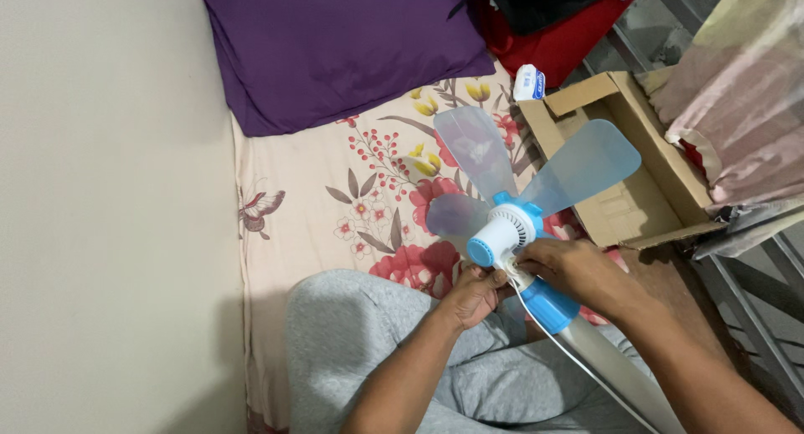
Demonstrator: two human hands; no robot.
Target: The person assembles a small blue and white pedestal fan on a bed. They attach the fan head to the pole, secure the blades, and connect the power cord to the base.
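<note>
Hands met mid-frame: left hand [476, 293] pinched the white-and-blue plastic fan [507, 233] near its white cord [578, 359]; right hand [574, 271] gripped its neck. Steadying the neck seemed wise.

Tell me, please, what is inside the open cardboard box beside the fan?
The cardboard box shows only its bare brown floor. The fan blade covers its near-left part, and draped cloth hides its right edge.

open sheet [318, 174] left, cardboard box [624, 200] blocking right
</note>
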